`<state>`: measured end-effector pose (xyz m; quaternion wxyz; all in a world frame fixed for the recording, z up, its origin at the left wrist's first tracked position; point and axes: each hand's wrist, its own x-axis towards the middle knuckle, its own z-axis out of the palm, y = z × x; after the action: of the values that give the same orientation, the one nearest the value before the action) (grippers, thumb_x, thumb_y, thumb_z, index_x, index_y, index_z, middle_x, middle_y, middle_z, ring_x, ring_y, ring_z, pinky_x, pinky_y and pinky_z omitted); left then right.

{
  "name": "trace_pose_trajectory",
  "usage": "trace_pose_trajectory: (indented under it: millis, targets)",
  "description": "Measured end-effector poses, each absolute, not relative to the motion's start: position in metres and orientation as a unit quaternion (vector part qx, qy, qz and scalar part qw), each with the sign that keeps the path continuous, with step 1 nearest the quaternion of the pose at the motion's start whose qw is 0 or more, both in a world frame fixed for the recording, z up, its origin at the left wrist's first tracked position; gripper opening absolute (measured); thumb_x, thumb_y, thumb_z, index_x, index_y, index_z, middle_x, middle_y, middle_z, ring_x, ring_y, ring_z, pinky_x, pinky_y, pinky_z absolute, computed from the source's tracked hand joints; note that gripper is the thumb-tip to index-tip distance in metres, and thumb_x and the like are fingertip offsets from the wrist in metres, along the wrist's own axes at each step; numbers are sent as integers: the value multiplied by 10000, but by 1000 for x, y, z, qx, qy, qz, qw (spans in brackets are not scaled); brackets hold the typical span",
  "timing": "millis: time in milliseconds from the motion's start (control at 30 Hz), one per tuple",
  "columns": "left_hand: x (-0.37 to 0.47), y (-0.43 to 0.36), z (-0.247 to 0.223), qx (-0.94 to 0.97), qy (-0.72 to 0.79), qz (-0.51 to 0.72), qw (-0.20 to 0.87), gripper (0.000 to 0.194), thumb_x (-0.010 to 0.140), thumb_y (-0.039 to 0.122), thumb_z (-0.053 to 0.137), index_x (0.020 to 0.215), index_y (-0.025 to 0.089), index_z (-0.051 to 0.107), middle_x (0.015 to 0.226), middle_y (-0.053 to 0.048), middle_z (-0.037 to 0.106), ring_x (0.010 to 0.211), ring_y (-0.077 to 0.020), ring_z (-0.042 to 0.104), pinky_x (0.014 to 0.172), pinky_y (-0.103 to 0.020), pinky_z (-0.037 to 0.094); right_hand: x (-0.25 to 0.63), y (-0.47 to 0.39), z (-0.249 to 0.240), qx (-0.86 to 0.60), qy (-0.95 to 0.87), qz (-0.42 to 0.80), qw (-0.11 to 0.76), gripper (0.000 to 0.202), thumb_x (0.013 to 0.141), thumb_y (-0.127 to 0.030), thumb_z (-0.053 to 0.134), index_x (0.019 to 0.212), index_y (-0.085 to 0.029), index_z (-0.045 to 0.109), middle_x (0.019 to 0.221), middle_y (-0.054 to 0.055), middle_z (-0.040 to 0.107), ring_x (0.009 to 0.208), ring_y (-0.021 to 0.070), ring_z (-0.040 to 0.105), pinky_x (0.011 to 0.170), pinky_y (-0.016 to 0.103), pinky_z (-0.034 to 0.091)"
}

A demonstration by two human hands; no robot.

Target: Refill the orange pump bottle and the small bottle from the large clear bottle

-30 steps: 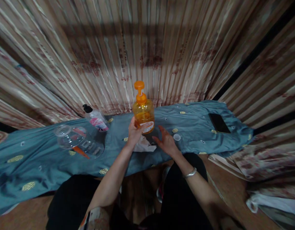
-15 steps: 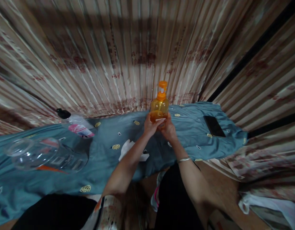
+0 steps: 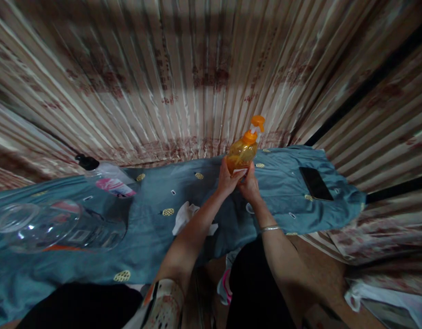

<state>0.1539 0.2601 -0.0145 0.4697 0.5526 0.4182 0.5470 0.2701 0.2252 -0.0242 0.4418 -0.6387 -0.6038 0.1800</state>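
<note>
An orange see-through pump bottle (image 3: 243, 151) is held above the blue cloth, its pump head leaning to the right. Some amber liquid shows in its lower part. My left hand (image 3: 227, 180) wraps the lower left side of the bottle, and a bit of white, perhaps tissue, shows by the thumb. From the right, my right hand (image 3: 249, 186) closes round the base, its fingers partly hidden. A crumpled white tissue (image 3: 185, 217) lies on the cloth, partly behind my left forearm.
The blue pineapple-print cloth (image 3: 152, 237) covers the surface before me. On the left lie a large clear plastic jar (image 3: 73, 226) and a clear bottle with a black pump (image 3: 113, 180). A black phone (image 3: 315, 183) lies at the right. A pleated curtain (image 3: 197, 68) hangs behind.
The pump bottle has gone from upright to tilted right, its pump head turned sideways. Both hands have shifted slightly right in view and still hold it.
</note>
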Motion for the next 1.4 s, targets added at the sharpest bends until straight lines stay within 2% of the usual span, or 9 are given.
trace_pose_trajectory:
  millis: [333, 467, 567, 800, 900, 1000, 1067, 1267, 1400]
  targets:
    - [125, 232, -9, 532, 414, 522, 522, 1230, 638, 386, 956, 1646, 202, 276, 1743, -205, 291, 1647, -356, 228, 1325, -490, 171, 276, 224, -29, -663, -592, 180, 421, 1217, 751, -451, 729, 1680, -63, 44, 1543, 267, 586, 1265, 401, 714, 1046, 514, 597]
    - [91, 201, -3, 499, 405, 512, 570, 1109, 730, 474, 896, 1631, 237, 295, 1678, -199, 420, 1587, -336, 383, 1287, -516, 268, 282, 218, -31, -672, -590, 159, 419, 1231, 758, -589, 750, 1673, -73, 108, 1550, 274, 571, 1348, 413, 657, 1094, 554, 560]
    - [56, 174, 1, 476, 397, 489, 613, 821, 911, 699, 625, 1550, 216, 445, 1485, -213, 628, 1406, -349, 611, 1196, -548, 414, 290, 207, -34, -690, -584, 134, 407, 1117, 794, -621, 715, 1640, -65, 243, 1503, 298, 601, 1366, 421, 638, 1077, 560, 565]
    - [-18, 119, 0, 529, 466, 440, 557, 887, 977, 811, 255, 1470, 136, 551, 1346, -263, 706, 1248, -387, 716, 1080, -592, 521, 286, 175, -35, -642, -632, 40, 432, 830, 919, -636, 598, 1551, -122, 441, 1474, 260, 636, 1349, 384, 649, 1108, 567, 553]
    - [-31, 107, -7, 609, 510, 406, 451, 790, 950, 715, 527, 1519, 167, 519, 1545, -231, 576, 1478, -386, 528, 1220, -594, 392, 263, 163, -32, -596, -675, 39, 432, 742, 960, -610, 561, 1506, -112, 501, 1442, 258, 658, 1352, 381, 647, 1130, 574, 541]
    - [-36, 100, -18, 695, 535, 333, 346, 948, 762, 610, 823, 1534, 154, 516, 1671, -229, 423, 1636, -424, 221, 1315, -630, 160, 232, 148, -30, -559, -715, 69, 415, 664, 997, -563, 528, 1492, -120, 525, 1438, 245, 660, 1362, 372, 640, 1161, 595, 517]
    - [-37, 97, -26, 731, 548, 277, 297, 994, 738, 557, 861, 1551, 120, 491, 1673, -264, 402, 1637, -452, 196, 1302, -683, 98, 210, 137, -31, -537, -739, 97, 395, 618, 1013, -523, 518, 1487, -127, 540, 1449, 238, 653, 1381, 365, 626, 1191, 600, 490]
    - [-36, 101, -39, 755, 572, 226, 226, 536, 986, 323, 644, 1493, 167, 564, 1615, -218, 506, 1587, -390, 351, 1276, -696, 203, 169, 123, -35, -493, -784, 165, 340, 572, 1011, -456, 543, 1478, -129, 566, 1479, 251, 632, 1402, 379, 607, 1177, 611, 502]
    - [-34, 122, -29, 741, 561, 276, 246, 420, 998, 385, 683, 1365, 185, 639, 1429, -139, 626, 1284, -306, 633, 1077, -564, 533, 193, 140, -31, -538, -726, 117, 413, 519, 1008, -441, 528, 1435, -151, 589, 1426, 237, 672, 1365, 373, 628, 1163, 622, 499]
